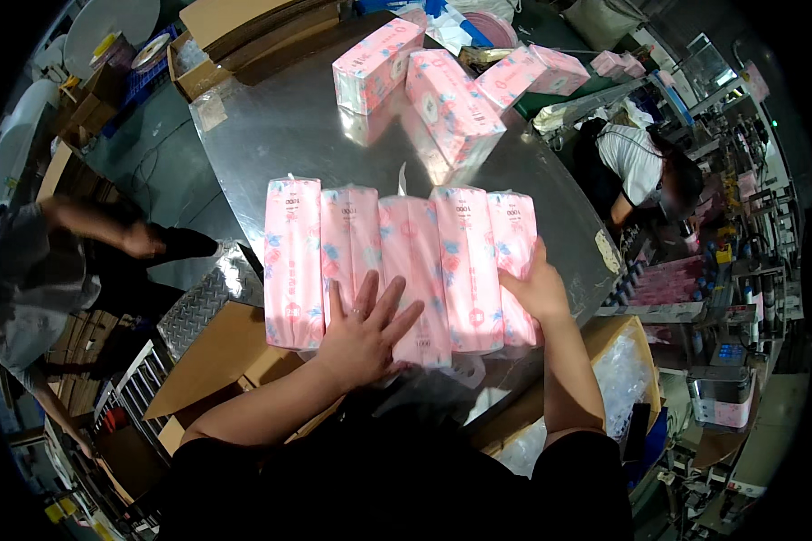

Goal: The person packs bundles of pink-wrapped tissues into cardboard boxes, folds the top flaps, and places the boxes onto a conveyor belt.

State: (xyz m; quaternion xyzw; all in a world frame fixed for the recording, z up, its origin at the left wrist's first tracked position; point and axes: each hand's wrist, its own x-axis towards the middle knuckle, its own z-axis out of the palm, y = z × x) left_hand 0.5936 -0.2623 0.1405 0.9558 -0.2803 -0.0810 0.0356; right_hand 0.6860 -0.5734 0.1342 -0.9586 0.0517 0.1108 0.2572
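Note:
Several pink tissue packs [292, 261] with flower prints stand side by side in a row on the metal table in front of me. My left hand [363, 341] lies with spread fingers over the near part of the row, touching the second and middle packs. At the row's right end, my right hand [543, 287] grips the last tissue pack [512, 236], its thumb on the upper face and its fingers along the outer side. Clear film shows at the near edge of the packs. Farther back, more tissue packs [451, 104] lie loosely on the table.
The shiny metal table [271, 135] reaches away from me. An open cardboard box [235, 361] is at near left, and another box [627, 361] with clear plastic is at near right. One person [36, 270] stands left; another person [636, 167] bends beside machinery at right.

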